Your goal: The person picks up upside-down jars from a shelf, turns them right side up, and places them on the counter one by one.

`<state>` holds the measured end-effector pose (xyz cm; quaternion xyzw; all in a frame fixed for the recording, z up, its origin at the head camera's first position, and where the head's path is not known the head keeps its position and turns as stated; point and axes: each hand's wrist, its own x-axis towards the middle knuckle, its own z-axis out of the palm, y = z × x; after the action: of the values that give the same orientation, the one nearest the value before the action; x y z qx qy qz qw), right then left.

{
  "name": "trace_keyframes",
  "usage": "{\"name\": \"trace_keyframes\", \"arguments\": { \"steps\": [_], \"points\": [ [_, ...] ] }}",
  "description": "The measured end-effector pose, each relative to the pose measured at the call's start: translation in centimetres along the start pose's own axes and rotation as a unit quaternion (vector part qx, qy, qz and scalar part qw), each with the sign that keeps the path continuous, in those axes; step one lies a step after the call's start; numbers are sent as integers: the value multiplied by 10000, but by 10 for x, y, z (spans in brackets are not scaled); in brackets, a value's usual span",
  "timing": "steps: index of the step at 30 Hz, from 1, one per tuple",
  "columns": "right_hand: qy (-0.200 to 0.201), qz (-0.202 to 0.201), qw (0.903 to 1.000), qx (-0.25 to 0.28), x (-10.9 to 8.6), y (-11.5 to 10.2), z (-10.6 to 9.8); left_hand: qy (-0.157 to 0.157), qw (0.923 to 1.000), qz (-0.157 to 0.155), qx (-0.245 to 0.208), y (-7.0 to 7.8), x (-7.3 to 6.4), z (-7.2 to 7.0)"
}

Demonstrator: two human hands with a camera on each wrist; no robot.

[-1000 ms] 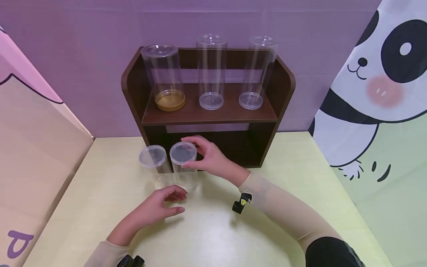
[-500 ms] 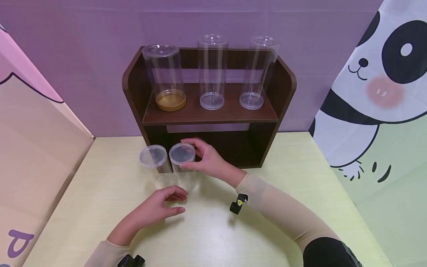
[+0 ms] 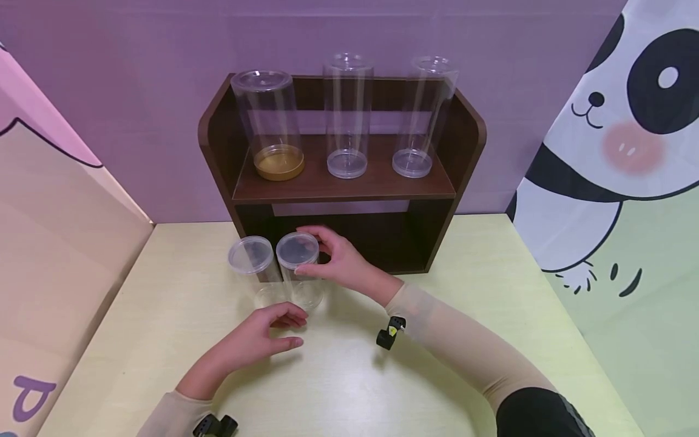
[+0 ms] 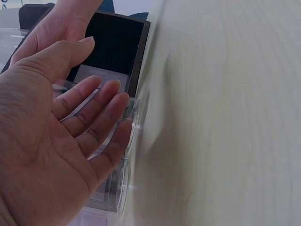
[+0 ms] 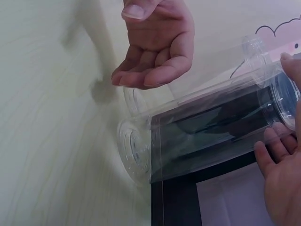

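Observation:
Two clear plastic jars with lids stand upright side by side on the table, in front of the shelf's left part. My right hand (image 3: 341, 261) holds the right-hand clear jar (image 3: 295, 276) near its lid, thumb on the near side and fingers behind. To its left stands the other clear jar (image 3: 256, 267). Just in front of both, my left hand (image 3: 259, 340) hovers with fingers loosely bent and nothing in it. In the left wrist view its palm (image 4: 51, 146) faces the jars. The right wrist view shows the held jar (image 5: 207, 132) lengthwise, its base on the table.
A dark brown two-tier shelf (image 3: 344, 199) stands against the purple backdrop. On its upper tier are a wide clear cylinder (image 3: 270, 121) with a gold base and two narrower clear cylinders, one central (image 3: 347, 121) and one right (image 3: 420, 121). Pale table (image 3: 437, 388) spreads in front.
My right hand has shifted slightly left with the held jar, closer to the other jar. The left hand has stayed nearly still.

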<state>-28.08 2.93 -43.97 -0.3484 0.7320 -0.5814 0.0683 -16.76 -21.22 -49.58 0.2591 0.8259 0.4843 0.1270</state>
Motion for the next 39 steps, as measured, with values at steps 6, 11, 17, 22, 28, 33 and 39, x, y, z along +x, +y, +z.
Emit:
{"name": "trace_keyframes", "arguments": {
  "steps": [6,11,17,22,28,33,39],
  "points": [
    [103,-130,9990,-413,-6,5,-6,-23,10000,6,5,0,2,1],
    [332,-351,9970,-605,-23,5,-23,-27,10000,30,-14,0,5,2],
    [870,-374,9898,-1066,-59,11,-54,-27,10000,-12,5,1,5,3],
    [1361,-193,9824,-1264,-91,10,-83,-49,10000,-64,19,2,5,3],
    [1765,-116,9739,-1422,-117,10,-108,-46,9999,-55,77,2,5,3],
    [2141,7,9658,-1461,-128,11,-117,-23,10000,-31,83,2,5,4],
    [3288,159,9304,-1609,-136,12,-121,-15,10000,-27,29,3,6,5]
  ]
}}
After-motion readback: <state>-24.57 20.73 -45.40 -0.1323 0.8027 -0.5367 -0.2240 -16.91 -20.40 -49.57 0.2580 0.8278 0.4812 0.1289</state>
